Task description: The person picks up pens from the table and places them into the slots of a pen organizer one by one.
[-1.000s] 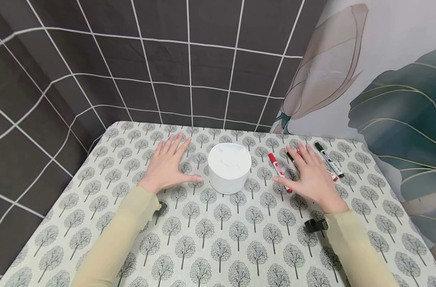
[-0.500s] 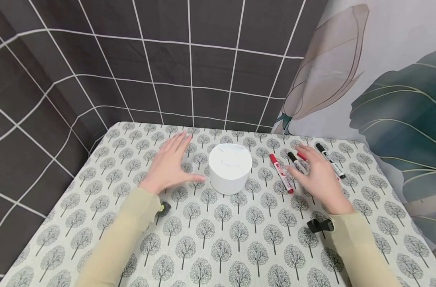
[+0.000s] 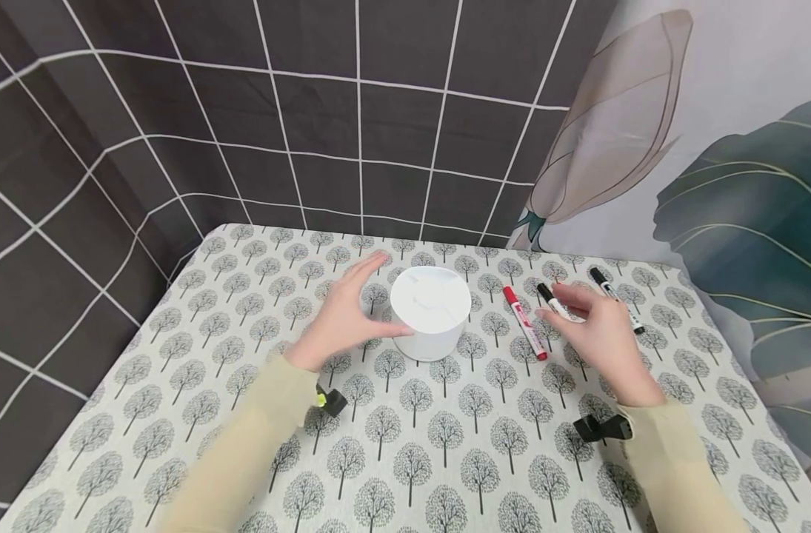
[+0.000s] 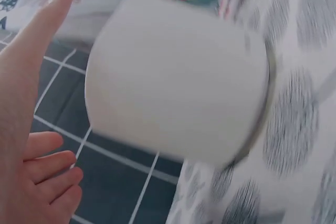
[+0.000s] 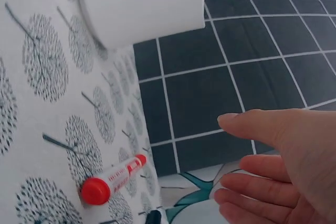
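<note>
A white cylindrical container stands upright in the middle of the tree-print tablecloth. My left hand is open just left of it, thumb in front and fingers arching behind its side. The left wrist view shows the container blurred, with a gap between it and my left hand. My right hand hovers open over the markers to the right. A red marker lies between the container and that hand, and its cap shows in the right wrist view below my right hand.
A black-capped marker and another lie by my right hand. A dark tiled wall backs the table, with a leaf-print curtain at the right. Black camera mounts sit at both wrists.
My left hand lifted off the cloth and moved right, up to the container's side. My right hand rose from the markers and drifted slightly right, uncovering one.
</note>
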Demonstrator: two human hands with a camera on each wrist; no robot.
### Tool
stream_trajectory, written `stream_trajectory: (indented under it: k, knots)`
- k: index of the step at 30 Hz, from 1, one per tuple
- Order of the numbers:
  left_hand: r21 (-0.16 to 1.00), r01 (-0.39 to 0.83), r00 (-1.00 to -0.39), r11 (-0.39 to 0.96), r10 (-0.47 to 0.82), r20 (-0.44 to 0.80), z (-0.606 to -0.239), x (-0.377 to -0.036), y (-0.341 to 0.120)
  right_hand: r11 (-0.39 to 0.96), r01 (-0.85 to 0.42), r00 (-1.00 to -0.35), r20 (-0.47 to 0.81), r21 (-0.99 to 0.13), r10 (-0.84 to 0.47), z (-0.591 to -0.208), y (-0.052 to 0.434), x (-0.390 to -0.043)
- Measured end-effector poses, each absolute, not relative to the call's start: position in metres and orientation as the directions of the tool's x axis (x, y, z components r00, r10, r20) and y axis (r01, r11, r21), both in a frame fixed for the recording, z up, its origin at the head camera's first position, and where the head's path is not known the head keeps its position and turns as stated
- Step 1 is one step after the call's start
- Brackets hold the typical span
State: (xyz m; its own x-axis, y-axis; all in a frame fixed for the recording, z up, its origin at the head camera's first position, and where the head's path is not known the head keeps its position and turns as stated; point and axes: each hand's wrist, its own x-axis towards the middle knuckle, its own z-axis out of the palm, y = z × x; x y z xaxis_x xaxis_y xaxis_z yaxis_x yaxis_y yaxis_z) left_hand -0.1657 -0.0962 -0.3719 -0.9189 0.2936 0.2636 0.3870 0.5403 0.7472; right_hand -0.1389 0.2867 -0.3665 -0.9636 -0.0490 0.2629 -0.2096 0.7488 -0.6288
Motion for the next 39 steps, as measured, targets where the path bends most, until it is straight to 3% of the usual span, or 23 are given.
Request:
stream_trajectory:
  k: [6,14,25,39]
  knots:
    - [0.833,0.323,-0.938,0.448,0.27,0.218,-0.377,-0.164,-0.079,0.714,-0.116,-0.989,0.146,-0.69,-0.02,-0.372,0.289,-0.135]
    - [0.891,0.291,-0.94,0.348,0.278,0.198,-0.388,-0.169,-0.069,0.728,-0.042,-0.999,0.043,-0.684,-0.017,-0.392,0.293,-0.134]
    - [0.896,0.279,-0.942,0.344,0.278,0.186,-0.39,-0.171,-0.067,0.724,-0.066,-0.998,0.031,-0.687,-0.061,-0.412,0.291,-0.141]
    - [0.891,0.273,-0.936,0.364,0.316,0.158,-0.388,-0.175,-0.07,0.73,0.028,-0.999,-0.051,-0.682,-0.008,-0.415,0.29,-0.144]
